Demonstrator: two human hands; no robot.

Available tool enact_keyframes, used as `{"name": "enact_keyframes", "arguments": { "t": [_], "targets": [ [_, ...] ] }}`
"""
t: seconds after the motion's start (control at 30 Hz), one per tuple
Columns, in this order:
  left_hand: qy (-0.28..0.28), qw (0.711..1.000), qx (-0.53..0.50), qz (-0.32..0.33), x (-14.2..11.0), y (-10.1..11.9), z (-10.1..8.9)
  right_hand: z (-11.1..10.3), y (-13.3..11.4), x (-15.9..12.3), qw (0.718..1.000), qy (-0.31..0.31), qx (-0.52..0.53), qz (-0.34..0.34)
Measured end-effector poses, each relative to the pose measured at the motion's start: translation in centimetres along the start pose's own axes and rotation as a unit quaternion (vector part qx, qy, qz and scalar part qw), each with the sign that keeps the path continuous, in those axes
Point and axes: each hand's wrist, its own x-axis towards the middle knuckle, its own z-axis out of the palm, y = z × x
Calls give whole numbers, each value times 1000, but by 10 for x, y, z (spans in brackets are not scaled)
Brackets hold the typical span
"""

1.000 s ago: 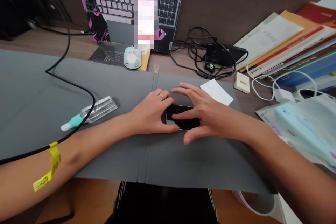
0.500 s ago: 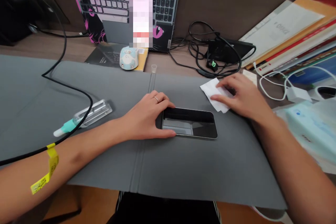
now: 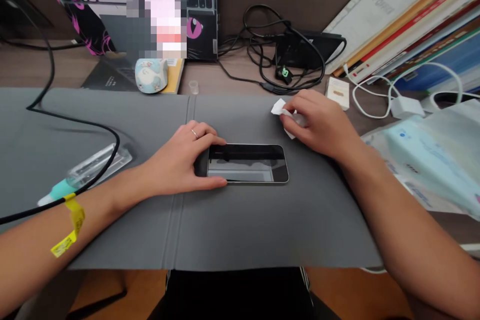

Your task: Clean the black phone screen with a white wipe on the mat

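A phone point(image 3: 247, 164) lies flat on the grey desk mat point(image 3: 262, 230), its dark glossy screen facing up. My left hand point(image 3: 187, 162) grips the phone's left end, thumb along the near edge and index finger on the far edge. To the right and beyond the phone, my right hand point(image 3: 318, 122) pinches a white wipe point(image 3: 279, 108), crumpled between thumb and fingers. The wipe is partly hidden by those fingers and apart from the phone. Left of my left forearm lies a clear bottle point(image 3: 93, 167) with a teal and white nozzle.
A laptop point(image 3: 202, 30) stands behind, with a mouse point(image 3: 150, 75) before it. Tangled cables and a black adapter point(image 3: 311, 47) sit at the back. Leaning books point(image 3: 423, 25), a white charger point(image 3: 407, 107) and a plastic pack point(image 3: 431, 145) fill the right. A black cable point(image 3: 86, 124) crosses the mat.
My right hand has closed on the wipe, which was lying flatter under open fingers, and crumpled it. My left hand still holds the phone. The camera view has shifted.
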Motion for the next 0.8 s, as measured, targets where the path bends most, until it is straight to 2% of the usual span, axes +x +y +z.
{"name": "enact_keyframes", "arguments": {
  "t": [0.1, 0.23, 0.3, 0.4, 0.5, 0.6, 0.8],
  "targets": [
    [4, 1000, 3, 2, 0, -1, -1, -7, -16, -3, 995, -20, 68, -66],
    [7, 1000, -6, 5, 0, -3, -1, -7, -34, -7, 971, -92, 174, -138],
    [8, 1000, -9, 10, 0, -5, -1, -5, -38, -8, 958, -125, 206, -156],
    [15, 1000, -11, 13, 0, -7, 0, -7, -41, -5, 946, -166, 237, -147],
    [20, 1000, -19, 15, 0, -8, 1, -12, -46, 3, 942, -200, 237, -128],
    [21, 999, -19, 17, 1, -9, 2, -11, -61, 15, 944, -222, 202, -135],
    [22, 1000, -16, 15, 1, -10, 2, 6, -109, 37, 960, -195, 120, -161]
  ]
}}
